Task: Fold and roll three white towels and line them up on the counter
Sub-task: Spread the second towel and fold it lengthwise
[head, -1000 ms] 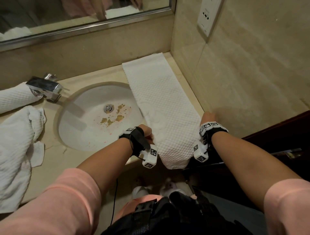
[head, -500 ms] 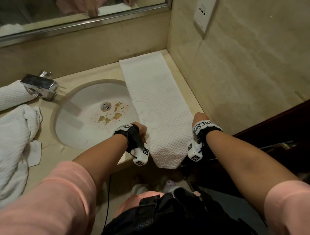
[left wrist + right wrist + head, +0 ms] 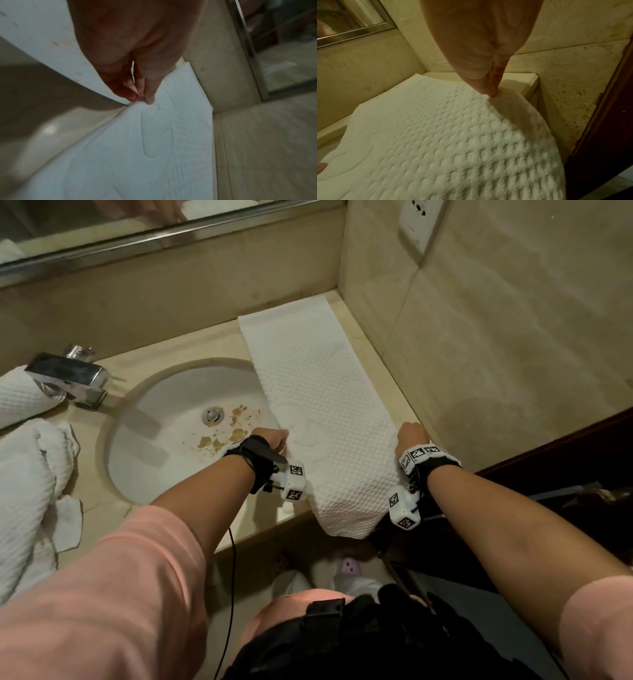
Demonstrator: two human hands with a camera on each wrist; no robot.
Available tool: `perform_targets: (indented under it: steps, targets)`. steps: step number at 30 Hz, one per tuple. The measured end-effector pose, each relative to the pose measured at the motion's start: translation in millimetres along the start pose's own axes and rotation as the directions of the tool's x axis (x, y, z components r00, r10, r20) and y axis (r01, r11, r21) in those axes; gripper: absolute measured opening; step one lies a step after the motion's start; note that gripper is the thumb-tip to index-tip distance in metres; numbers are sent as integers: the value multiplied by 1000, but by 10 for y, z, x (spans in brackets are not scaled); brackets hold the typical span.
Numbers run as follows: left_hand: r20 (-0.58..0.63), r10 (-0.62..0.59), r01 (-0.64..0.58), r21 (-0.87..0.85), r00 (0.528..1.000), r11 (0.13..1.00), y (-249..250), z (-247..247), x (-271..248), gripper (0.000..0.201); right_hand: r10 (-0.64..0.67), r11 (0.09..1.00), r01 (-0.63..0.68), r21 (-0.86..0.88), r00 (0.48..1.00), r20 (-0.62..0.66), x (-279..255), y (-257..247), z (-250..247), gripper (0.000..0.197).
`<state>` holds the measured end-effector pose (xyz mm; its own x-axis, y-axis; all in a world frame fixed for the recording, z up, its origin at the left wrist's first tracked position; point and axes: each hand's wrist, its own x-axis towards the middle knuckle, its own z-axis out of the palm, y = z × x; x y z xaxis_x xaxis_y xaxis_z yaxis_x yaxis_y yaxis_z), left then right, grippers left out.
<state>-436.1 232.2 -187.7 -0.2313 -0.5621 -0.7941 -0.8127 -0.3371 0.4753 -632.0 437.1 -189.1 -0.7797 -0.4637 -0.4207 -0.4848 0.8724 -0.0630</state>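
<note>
On the far left, 1 rolled towel (image 3: pixel 20 400) is lying on the desk (image 3: pixel 191 345) behind the faucet (image 3: pixel 68 376), and a loose, crumpled towel (image 3: pixel 30 494) is waiting in front of it. So by my reading 1 of 3 is done and 1 is untouched.

Moving right past the sink (image 3: pixel 164 446), which is showing brown stains by its drain, the left hand (image 3: pixel 272 438) is pinching the left edge of the folded towel (image 3: pixel 329 419) between thumb and fingertips, a narrow grip right on the fabric. That long folded strip is lying flat along the desk's right side, its far end reaching the back wall, its left edge overlapping the sink rim and its near end drooping over the front edge.

Right again, and the right hand (image 3: pixel 412 434) is pinching the opposite edge, fingers pressed tight together on the cloth.

This looks like the straightening step before rolling. The next move, I judge, is calling for both hands to gather the hanging near end and roll it tightly away, keeping both edges square.

In the way: the side wall (image 3: pixel 479 354) is crowding the right hand, and the open sink is offering no support under the left edge.
</note>
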Motion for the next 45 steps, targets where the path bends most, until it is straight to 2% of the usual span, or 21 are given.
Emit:
perform_targets:
  steps: [4,8,13,18,21,23,25,28,30,32,33,36,39,40,42,45]
  targets:
    - [22,-16,16,7,1000,1000,17,-57,99,40,-9,1000,9,4,1000,22,58,36,37,24]
    - [80,-37,26,137,996,990,33,-70,183,47,8,999,-9,36,1000,26,101,52,33,22]
    - [83,0,-22,261,997,965,49,-58,283,48,13,999,-14,37,1000,15,129,62,111,22]
    - [184,-1,-48,260,983,965,105,-126,154,46,41,996,-34,83,996,-83,44,58,182,29]
    - [265,-35,-31,241,964,970,93,-163,81,41,126,967,-87,238,980,-156,-76,87,316,33]
    - [368,-87,29,159,926,987,85,-163,76,35,238,921,-157,356,951,-197,-172,106,447,33]
    - [374,-107,66,121,921,990,64,-152,-3,32,386,827,-245,506,902,-194,-264,106,558,31]
    - [415,-97,64,92,905,994,20,-133,-94,31,531,641,-382,666,847,-25,-308,169,647,24]
    - [412,-84,50,92,907,994,-12,-131,-155,26,504,564,-415,714,858,100,-324,216,638,4]
    - [397,-83,54,83,914,995,-76,-84,-231,22,446,506,-462,729,863,237,-307,303,692,11]
    - [386,-72,40,90,920,995,-119,-44,-284,21,411,510,-481,713,865,289,-283,341,727,22]
    - [347,-24,6,53,937,999,-240,113,-398,22,333,515,-408,754,906,262,-251,342,794,34]
    - [378,-81,93,-13,922,996,-371,241,-486,46,340,469,-382,796,910,237,-381,327,749,36]
    - [379,-90,122,-60,921,991,-417,286,-528,45,327,450,-369,813,915,235,-409,343,749,35]
    - [344,-107,159,-127,933,979,-514,388,-597,29,307,395,-326,859,928,211,-472,386,771,28]
    - [312,-107,169,-180,944,969,-663,524,-685,32,276,340,-267,902,945,176,-547,479,806,18]
